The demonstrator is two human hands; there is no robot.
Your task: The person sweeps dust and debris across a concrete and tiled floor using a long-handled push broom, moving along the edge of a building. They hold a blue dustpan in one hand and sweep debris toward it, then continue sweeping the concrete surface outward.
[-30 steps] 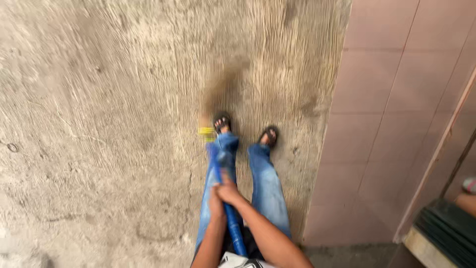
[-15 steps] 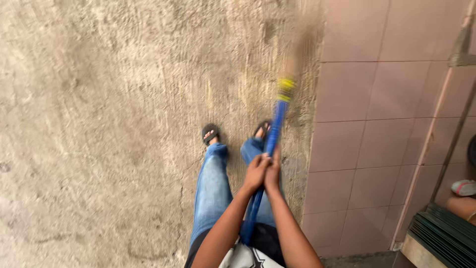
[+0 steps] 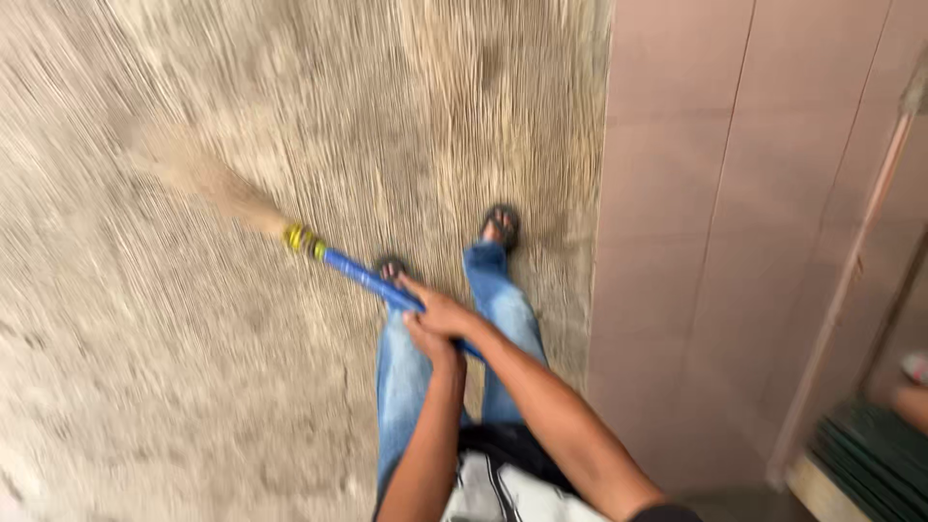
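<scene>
Broom (image 3: 319, 253) slants out far-left over the concrete floor (image 3: 145, 387); both hands, left hand (image 3: 430, 340) and right hand (image 3: 443, 311), clasp its stiff blue handle (light-looking, bristles soft and blurred).

Soft even daylight, heavy motion blur, floor streaked, no glare

Blue-handled broom (image 3: 360, 275) with yellow binding and blurred straw bristles, slanted up-left across the concrete floor (image 3: 145, 387), bristles low.
</scene>
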